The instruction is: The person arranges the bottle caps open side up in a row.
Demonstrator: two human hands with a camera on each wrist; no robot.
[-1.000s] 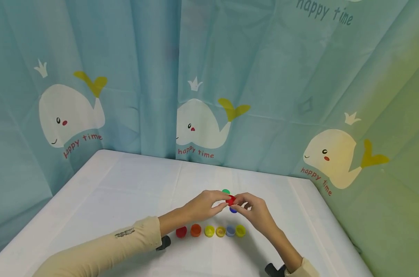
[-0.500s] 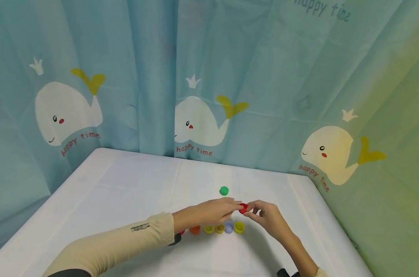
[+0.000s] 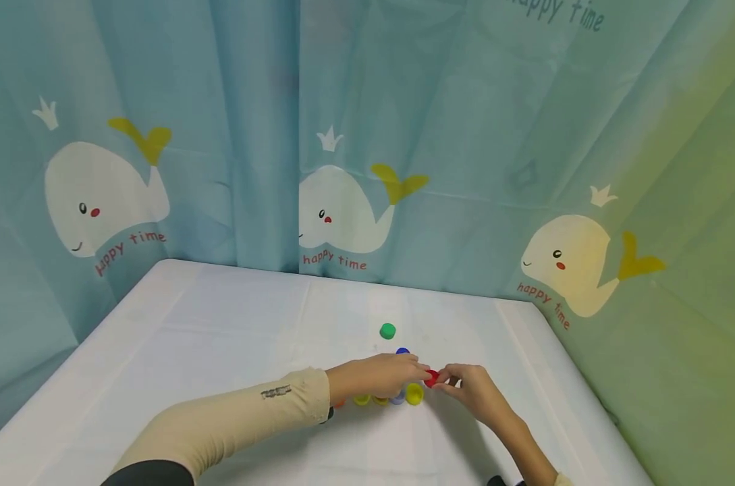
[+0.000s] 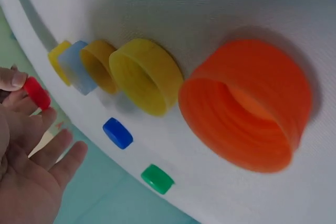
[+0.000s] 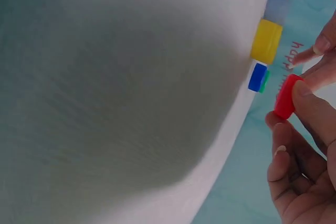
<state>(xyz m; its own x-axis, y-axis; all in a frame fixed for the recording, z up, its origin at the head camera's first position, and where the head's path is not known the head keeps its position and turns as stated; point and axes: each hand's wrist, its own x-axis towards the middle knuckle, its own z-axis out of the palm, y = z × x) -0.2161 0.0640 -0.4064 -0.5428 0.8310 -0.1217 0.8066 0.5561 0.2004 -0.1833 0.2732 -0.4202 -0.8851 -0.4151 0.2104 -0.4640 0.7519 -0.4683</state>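
My right hand [image 3: 479,391] pinches a small red bottle cap [image 3: 431,379] between thumb and fingers, above the table to the right of a row of caps. Beside it is my left hand [image 3: 388,374], with fingers extended and a fingertip at the cap's edge. In the left wrist view the same red cap [image 4: 38,94] sits at the fingertips of my left hand [image 4: 31,169]. The right wrist view has the red cap [image 5: 287,96] held on edge by my right hand [image 5: 307,156]. A blue cap [image 3: 403,351] and a green cap [image 3: 388,331] lie behind the row.
In the row stand an orange cap [image 4: 247,106], a yellow cap [image 4: 147,77], an amber cap [image 4: 100,66], a pale blue cap [image 4: 77,67] and another yellow cap [image 3: 414,393]. My left arm covers the row's left part. A whale-print curtain [image 3: 367,135] borders the white table [image 3: 233,317].
Both hands have moved right and nearer to me with the small red cap. The blue and green caps have come into clearer view. My left forearm now hides the red cap at the row's left end.
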